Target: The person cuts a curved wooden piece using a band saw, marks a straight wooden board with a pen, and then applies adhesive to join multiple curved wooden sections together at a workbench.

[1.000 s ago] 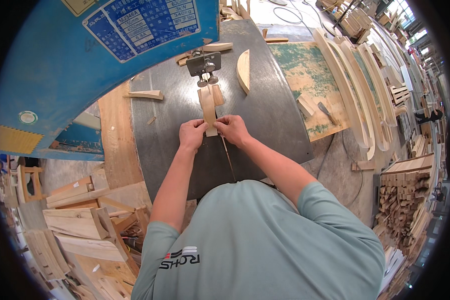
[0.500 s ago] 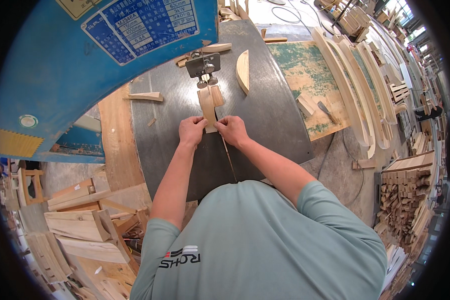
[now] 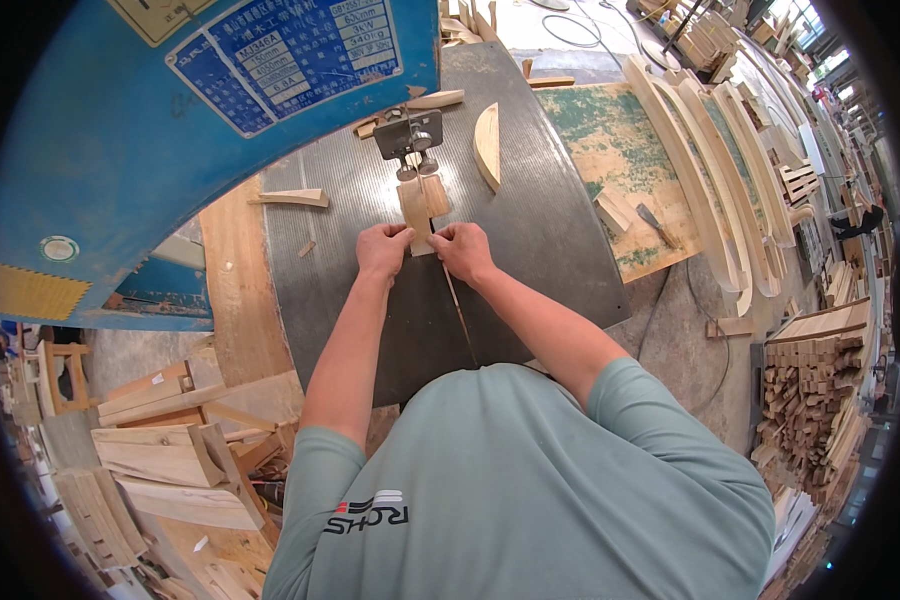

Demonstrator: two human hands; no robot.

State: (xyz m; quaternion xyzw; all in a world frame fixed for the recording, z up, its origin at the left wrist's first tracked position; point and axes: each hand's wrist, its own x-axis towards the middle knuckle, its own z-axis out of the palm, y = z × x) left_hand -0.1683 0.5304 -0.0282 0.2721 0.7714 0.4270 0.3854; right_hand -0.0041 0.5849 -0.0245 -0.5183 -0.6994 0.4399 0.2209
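Blue machine [image 3: 100, 150]: far left, its edge arching over the worktop
Worktop [image 3: 540, 260]: dark metal, near edge by the person's shirt; room for the right arm out to the right edge, more to the left of the left hand
Left hand [image 3: 383, 250] and right hand [image 3: 463, 250]: on the near half; each grip nearly closed, fingertips pinching the curved strip's near end, one per edge
Guide assembly [image 3: 408, 135]: straight ahead on the far side, limiting forward room
Half-moon wood piece [image 3: 487, 148]: far right, well apart, shaped already
Curved strip [image 3: 414, 208]: mid-worktop, far end at the guide; judged part-way through, the held end left to pass; exact depth cannot be told
Short block [image 3: 436, 197]: just right of the strip; whether joined, cannot tell
Wood scrap [image 3: 307, 249]: left, loose
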